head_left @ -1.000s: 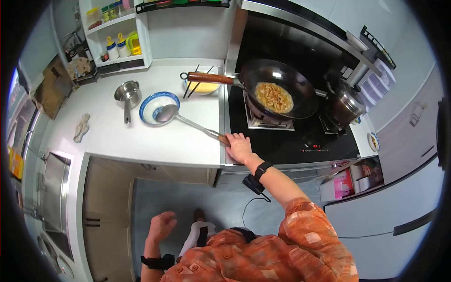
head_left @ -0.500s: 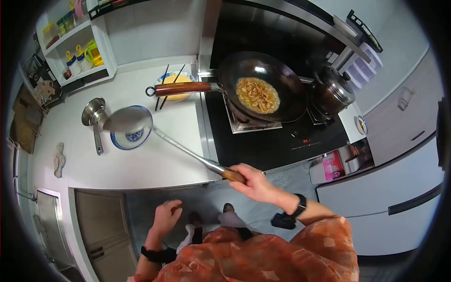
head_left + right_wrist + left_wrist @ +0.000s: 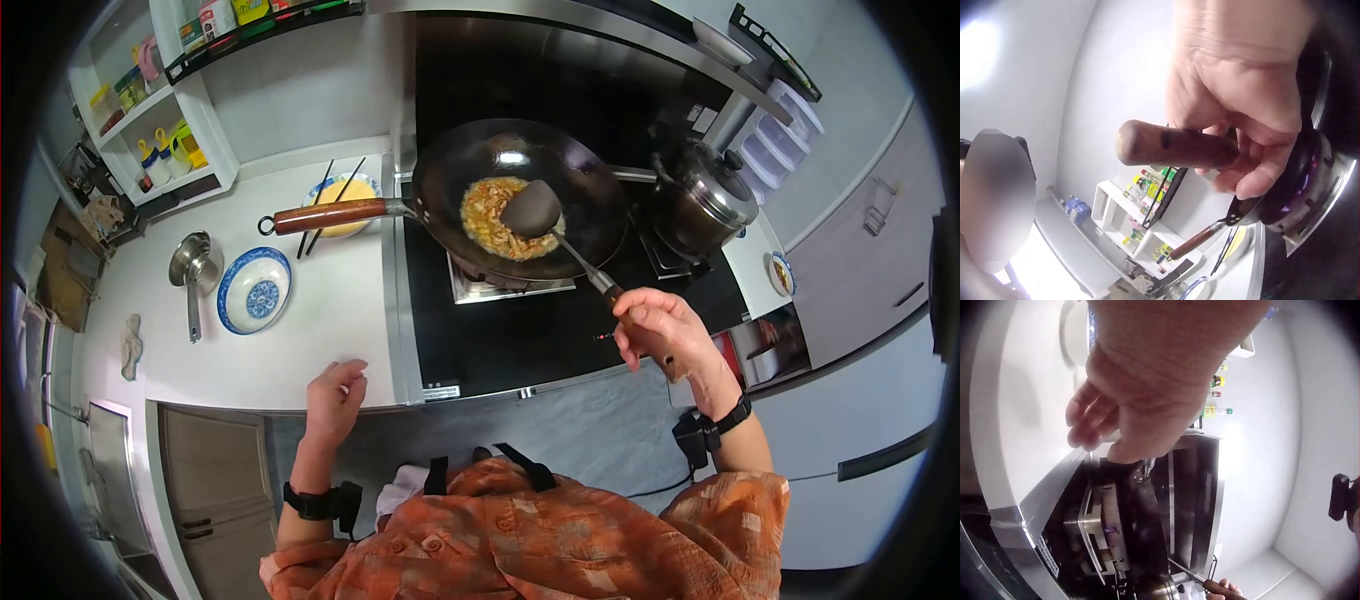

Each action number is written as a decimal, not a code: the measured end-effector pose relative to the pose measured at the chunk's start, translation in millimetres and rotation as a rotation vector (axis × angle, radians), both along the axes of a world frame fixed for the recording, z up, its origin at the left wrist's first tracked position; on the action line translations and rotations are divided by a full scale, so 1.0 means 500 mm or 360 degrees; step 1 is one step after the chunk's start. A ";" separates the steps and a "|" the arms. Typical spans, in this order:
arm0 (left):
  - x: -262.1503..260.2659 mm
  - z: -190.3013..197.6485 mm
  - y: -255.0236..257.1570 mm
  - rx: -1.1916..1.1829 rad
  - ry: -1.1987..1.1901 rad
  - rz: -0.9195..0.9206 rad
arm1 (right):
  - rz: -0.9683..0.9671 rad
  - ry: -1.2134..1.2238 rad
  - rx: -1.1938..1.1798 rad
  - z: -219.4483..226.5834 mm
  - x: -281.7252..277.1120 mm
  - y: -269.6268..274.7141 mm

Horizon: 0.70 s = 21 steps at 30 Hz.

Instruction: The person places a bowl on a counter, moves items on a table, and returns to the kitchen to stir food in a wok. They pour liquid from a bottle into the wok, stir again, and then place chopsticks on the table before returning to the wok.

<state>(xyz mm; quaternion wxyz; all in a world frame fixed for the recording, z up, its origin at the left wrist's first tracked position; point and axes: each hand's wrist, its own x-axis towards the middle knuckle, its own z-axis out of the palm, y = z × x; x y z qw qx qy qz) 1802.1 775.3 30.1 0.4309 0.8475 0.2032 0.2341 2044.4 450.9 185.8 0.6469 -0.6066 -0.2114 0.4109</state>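
My right hand [image 3: 675,335] grips the wooden handle of a wok spatula [image 3: 532,208], whose metal head rests over the browned food [image 3: 485,215] in the wok [image 3: 590,215]. In the right wrist view the handle's butt end [image 3: 1147,144] sticks out past the palm, with the fingers curled round it. The wok sits on the left burner, its wooden handle [image 3: 330,214] reaching left over the counter. My left hand [image 3: 335,400] hovers at the counter's front edge, fingers loosely bent and holding nothing.
A bowl of yellow liquid [image 3: 358,186] stands behind the wok handle, with chopsticks [image 3: 318,205] across it. Left of it are a blue-rimmed bowl [image 3: 256,290] and a small metal pot [image 3: 184,262]. A lidded steel pot [image 3: 705,205] occupies the right burner.
My right hand has lifted the wok spatula from the blue-rimmed bowl and swung it right into the wok. My left hand has risen to the counter's edge.
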 end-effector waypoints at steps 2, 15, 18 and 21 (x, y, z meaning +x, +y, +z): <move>-0.001 0.007 -0.012 0.0043 0.0093 0.0039 | 0.0217 -0.0052 0.0159 -0.004 0.056 -0.009; -0.030 0.003 0.021 -0.0047 0.0254 0.0120 | -0.0987 -0.0906 -0.0222 0.066 0.168 0.002; -0.038 0.030 0.068 0.0011 0.0265 0.0166 | -0.1098 -0.1073 -0.0276 0.096 0.182 -0.006; -0.051 0.042 0.124 0.0022 0.0231 0.0204 | -0.1126 -0.1143 -0.0292 0.080 0.195 -0.001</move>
